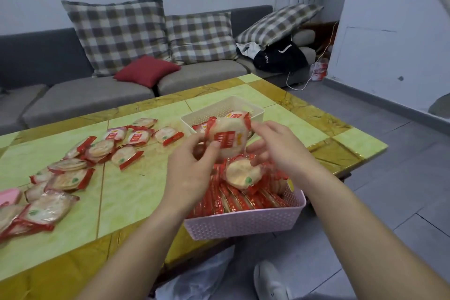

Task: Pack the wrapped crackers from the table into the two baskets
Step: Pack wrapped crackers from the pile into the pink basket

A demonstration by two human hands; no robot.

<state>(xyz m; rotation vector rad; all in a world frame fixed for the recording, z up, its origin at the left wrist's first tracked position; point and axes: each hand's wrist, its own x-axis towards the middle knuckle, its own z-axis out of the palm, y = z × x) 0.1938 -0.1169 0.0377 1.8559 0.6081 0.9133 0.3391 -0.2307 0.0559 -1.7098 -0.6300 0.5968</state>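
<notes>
My left hand pinches a wrapped cracker pack by its lower left edge and holds it up between the two baskets. My right hand touches the pack's right edge with its upper fingers, and its lower fingers rest on a second pack lying on top of the pink basket's load. The pink basket at the table's front edge is packed with upright red-edged packs. The white basket behind it holds a few packs. Several loose cracker packs lie scattered on the table's left half.
The table has yellow-green tiles with a gold border. A pink object sits at the far left edge. A grey sofa with plaid cushions stands behind the table. A white shoe and a plastic bag are on the floor below.
</notes>
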